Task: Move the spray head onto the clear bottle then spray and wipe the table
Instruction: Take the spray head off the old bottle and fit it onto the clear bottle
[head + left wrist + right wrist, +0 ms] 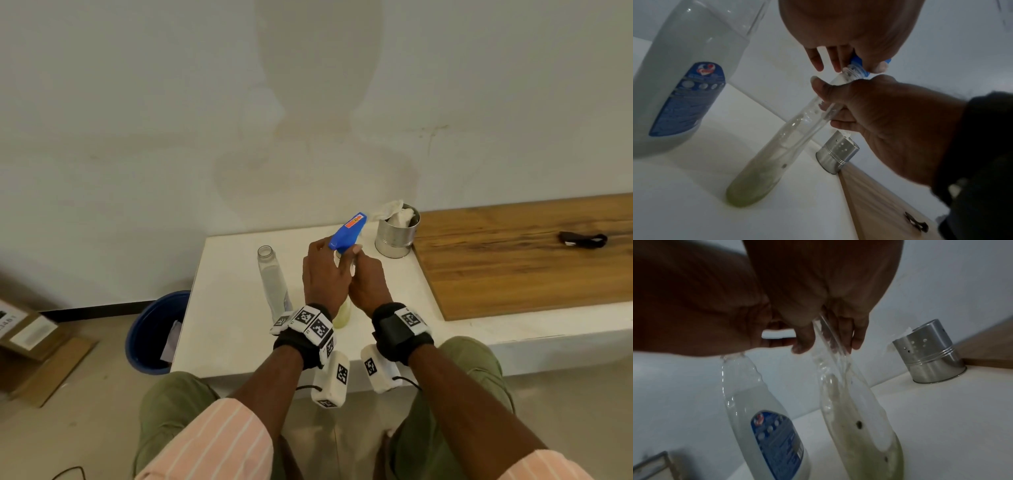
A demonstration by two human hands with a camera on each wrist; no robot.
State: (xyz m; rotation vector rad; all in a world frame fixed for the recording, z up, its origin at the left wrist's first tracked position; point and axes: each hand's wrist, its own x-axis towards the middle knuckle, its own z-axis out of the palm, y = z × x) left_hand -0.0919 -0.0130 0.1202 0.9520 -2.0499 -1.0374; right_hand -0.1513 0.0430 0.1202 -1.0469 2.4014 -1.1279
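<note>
— Over at the left edge, on the floor, a cardboard box (pixel 24 330), then a blue bin (pixel 147 329) tucked against the white table (pixel 226 315).

— And on the table itself?

— First comes the clear bottle (pixel 272 279) with the blue label, standing upright, neck open, no cap on it. Nobody is touching it.

— Just to its right, both hands are busy.

— Yes, the left hand (pixel 323 274) is wrapped round the base of the blue spray head (pixel 347 233), thumb and fingers pinching the collar. From the left wrist camera the collar sits at the very top of a threaded neck, and some bare thread shows beneath it.

— Whose neck is that?

— It belongs to the second bottle (pixel 342 313), the one with yellow-green liquid in the bottom. It stands on the table, beside the clear bottle. The right hand (pixel 368 284) grips its upper body, fingers curled round it just under the thread.

— So the spray head is over that second bottle, not the clear one.

— Correct. Further right, a metal can (pixel 397 236) with a white cloth (pixel 394 210) stuffed inside, right at the edge of the wooden board (pixel 513 260). Far right on the wood lies a small black object (pixel 582 239), too small to name.
</note>
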